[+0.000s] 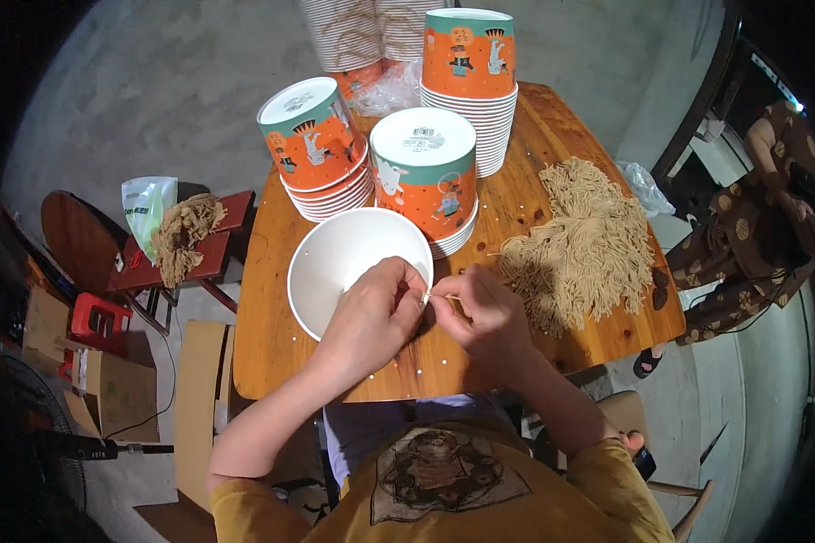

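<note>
A white paper bucket (321,262) lies tipped on the wooden table (272,353), its mouth facing up toward me. My left hand (378,303) reaches over its opening, with thumb and fingers closed at the right side of the rim. Just beside it, my right hand (484,317) pinches a thin tan cord (441,295) that meets the rim at my left fingertips. How the cord passes through or around the rim is hidden by my fingers. To the right of my hands lies a heap of tan cords (598,249).
Upside-down stacks of orange-and-green buckets stand behind: a left stack (310,149), a middle stack (426,172) and a tall stack (469,63). Small white bits dot the tabletop. More cord (186,231) hangs over a red stool (231,217) at left. Another person (743,217) stands at right.
</note>
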`<state>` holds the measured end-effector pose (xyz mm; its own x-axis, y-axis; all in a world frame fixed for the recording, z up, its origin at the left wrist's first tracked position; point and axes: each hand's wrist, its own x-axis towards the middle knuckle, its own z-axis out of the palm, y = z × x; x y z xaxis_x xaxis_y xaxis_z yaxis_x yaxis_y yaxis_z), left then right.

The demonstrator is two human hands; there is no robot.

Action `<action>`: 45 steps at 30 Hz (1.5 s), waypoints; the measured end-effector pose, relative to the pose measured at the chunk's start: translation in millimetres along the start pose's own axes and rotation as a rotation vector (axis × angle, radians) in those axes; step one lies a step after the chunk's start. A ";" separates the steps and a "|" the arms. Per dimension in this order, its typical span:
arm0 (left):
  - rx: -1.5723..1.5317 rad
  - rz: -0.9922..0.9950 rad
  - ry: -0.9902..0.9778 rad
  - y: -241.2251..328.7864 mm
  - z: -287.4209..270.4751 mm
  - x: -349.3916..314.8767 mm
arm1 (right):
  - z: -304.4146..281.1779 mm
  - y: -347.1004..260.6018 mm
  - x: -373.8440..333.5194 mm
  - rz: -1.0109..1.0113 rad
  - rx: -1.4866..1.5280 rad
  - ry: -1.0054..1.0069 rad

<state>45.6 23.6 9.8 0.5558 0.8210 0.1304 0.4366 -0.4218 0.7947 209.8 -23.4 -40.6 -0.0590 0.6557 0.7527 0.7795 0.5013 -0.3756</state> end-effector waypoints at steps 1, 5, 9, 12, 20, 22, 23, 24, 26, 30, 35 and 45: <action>0.000 -0.001 -0.002 -1.1 0.6 -0.3 | -1.3 -0.7 -0.1 0.002 0.000 0.000; 0.156 0.077 0.059 -3.5 2.3 -1.7 | -4.0 1.1 -2.5 0.021 -0.030 -0.046; 0.069 0.056 0.050 -1.0 2.5 -0.7 | -6.5 0.2 -5.2 0.017 -0.101 -0.073; 0.064 0.043 0.048 1.6 1.0 -1.2 | -8.8 -0.9 -4.0 0.069 -0.062 -0.061; 0.070 0.043 0.060 2.8 3.0 -2.1 | -11.7 -2.8 -10.0 0.091 -0.020 -0.053; 0.069 0.050 0.067 1.2 3.8 -1.9 | -11.5 -2.0 -12.1 0.097 0.009 -0.059; 0.078 0.059 0.072 0.3 4.3 -1.6 | -9.9 0.1 -15.2 0.140 0.039 -0.064; 0.087 0.067 0.078 -0.2 4.4 -1.3 | -8.8 1.2 -16.8 0.183 0.070 -0.069; 0.095 0.071 0.082 0.5 4.4 -2.1 | -9.6 -1.5 -17.4 0.242 0.099 -0.086; 0.178 0.080 0.096 -1.0 4.7 -3.1 | -7.1 -2.8 -19.2 0.349 0.173 -0.076; 0.214 0.103 0.109 1.1 4.1 -3.4 | -8.7 -0.5 -17.6 0.423 0.311 -0.078; 0.270 0.205 0.133 1.3 5.9 -4.3 | -6.6 -0.8 -10.8 0.088 0.047 -0.055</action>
<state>47.9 17.3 6.8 0.5623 0.7440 0.3609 0.5064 -0.6548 0.5611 213.9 -34.6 -44.9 -0.0273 0.7277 0.6854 0.7532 0.4657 -0.4645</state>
